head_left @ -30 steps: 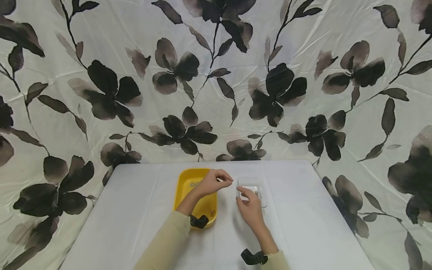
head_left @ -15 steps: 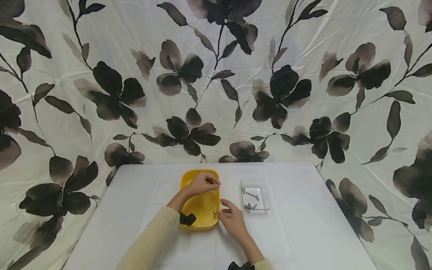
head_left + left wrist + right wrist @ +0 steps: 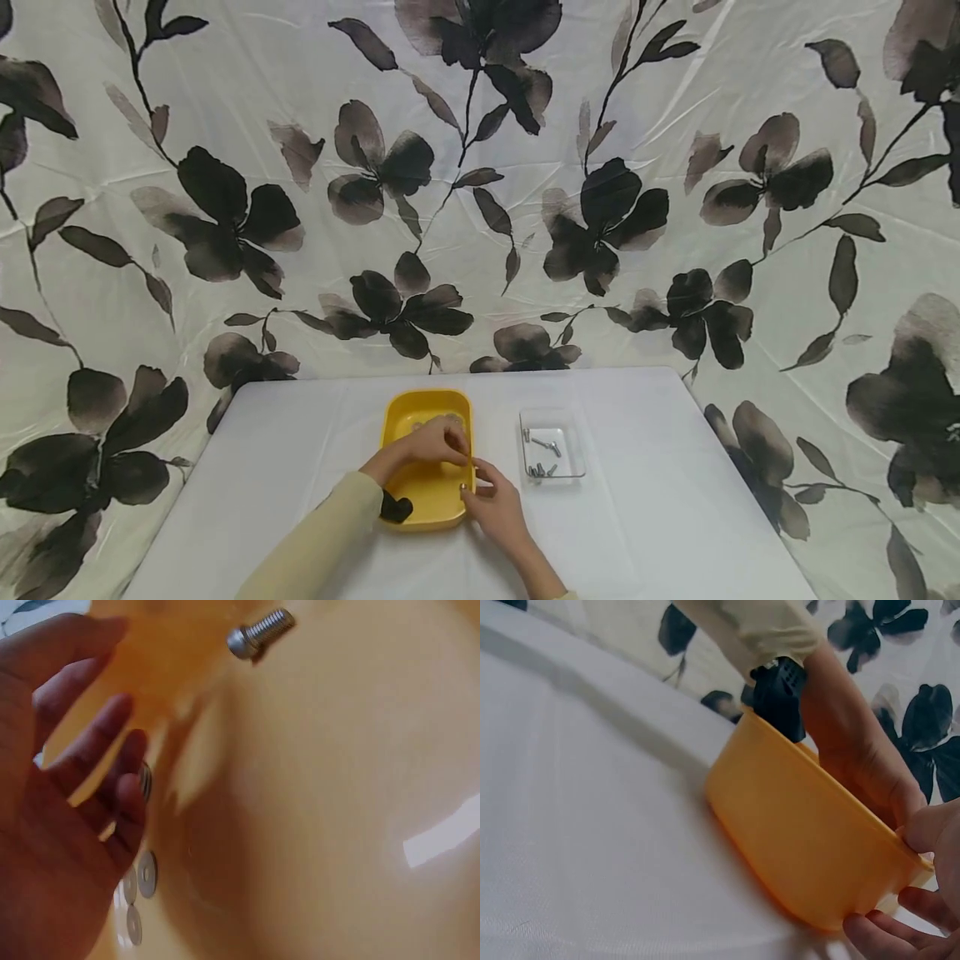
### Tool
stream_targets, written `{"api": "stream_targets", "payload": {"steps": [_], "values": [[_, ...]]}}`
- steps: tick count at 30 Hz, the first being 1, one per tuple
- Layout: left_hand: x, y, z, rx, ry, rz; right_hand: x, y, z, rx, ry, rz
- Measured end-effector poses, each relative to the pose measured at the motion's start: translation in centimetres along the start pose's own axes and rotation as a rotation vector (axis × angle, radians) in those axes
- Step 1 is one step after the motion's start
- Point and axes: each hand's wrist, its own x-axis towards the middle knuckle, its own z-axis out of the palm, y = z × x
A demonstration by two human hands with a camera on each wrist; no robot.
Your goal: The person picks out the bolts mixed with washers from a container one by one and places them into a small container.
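My left hand point(image 3: 437, 440) hovers inside the yellow tray point(image 3: 337, 750), fingertips close to its right wall. In the left wrist view its fingers bend loosely and nothing shows in them. My right hand point(image 3: 937, 892) grips the tray's right side, thumb over the rim and fingers against the outer wall. Near the right thumb, a round-headed bolt point(image 3: 259, 634) lies in the tray. Several flat washers point(image 3: 148, 874) lie toward the tray's far end, partly hidden by the left hand.
A clear plastic box point(image 3: 576, 446) stands right of the tray with several metal bolts point(image 3: 547, 447) in it. Both containers are on a white-covered table point(image 3: 637, 517). A floral curtain point(image 3: 480, 192) hangs behind the table's far edge.
My right hand has moved left from the clear box to the tray's right side. My left hand has drawn back from beside the box to inside the tray.
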Motion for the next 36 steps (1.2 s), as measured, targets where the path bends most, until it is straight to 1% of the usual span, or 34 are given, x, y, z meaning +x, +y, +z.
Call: {"api": "stream_targets", "payload": {"steps": [1, 4, 6, 7, 9, 11, 12, 14, 17, 20, 22, 24, 30, 33, 36], "values": [[-0.2, 0.0, 0.1, 0.006, -0.026, -0.017, -0.1, 0.0, 0.1, 0.008, 0.003, 0.004], [-0.6, 0.1, 0.2, -0.037, -0.127, -0.076, -0.3, -0.1, 0.1, 0.016, 0.003, 0.002], [-0.6, 0.2, 0.1, -0.066, -0.181, -0.119, -0.2, -0.2, 0.1, 0.014, -0.007, -0.011], [-0.5, 0.2, 0.0, -0.079, -0.202, -0.129, -0.1, -0.3, 0.0, 0.015, -0.016, -0.018], [-0.1, 0.3, -0.2, -0.087, -0.22, -0.128, 0.3, -0.5, -0.3, 0.011, -0.026, -0.041], [0.6, 0.6, -0.3, -0.081, -0.234, -0.107, 0.6, -0.8, -0.9, -0.002, -0.017, -0.056], [0.9, 0.7, -0.2, -0.079, -0.245, -0.083, 0.7, -1.0, -1.2, -0.008, -0.009, -0.057], [1.5, 0.8, -0.2, -0.051, -0.274, -0.06, 0.7, -1.5, -1.8, -0.016, 0.003, -0.054], [1.8, 1.0, 0.0, 0.01, -0.314, -0.062, 0.1, -3.1, -2.4, 0.005, -0.013, -0.032], [1.5, 1.0, 0.0, 0.073, -0.329, -0.096, -0.4, -4.6, -2.4, 0.033, -0.048, -0.021], [1.3, 1.0, 0.1, 0.096, -0.334, -0.109, -0.6, -4.9, -2.3, 0.026, -0.049, -0.027], [1.1, 1.1, 0.2, 0.106, -0.329, -0.122, -0.5, -4.2, -1.9, 0.022, -0.04, -0.025], [0.6, 1.0, 0.7, 0.09, -0.322, -0.163, 0.1, -1.0, -1.0, 0.0, -0.031, 0.001], [0.4, 0.9, 0.6, 0.108, -0.312, -0.173, 0.0, -0.4, -0.7, 0.021, -0.041, 0.008], [0.0, 0.8, 0.3, 0.153, -0.289, -0.198, -0.2, -0.2, -0.5, 0.035, -0.047, 0.026]]}}
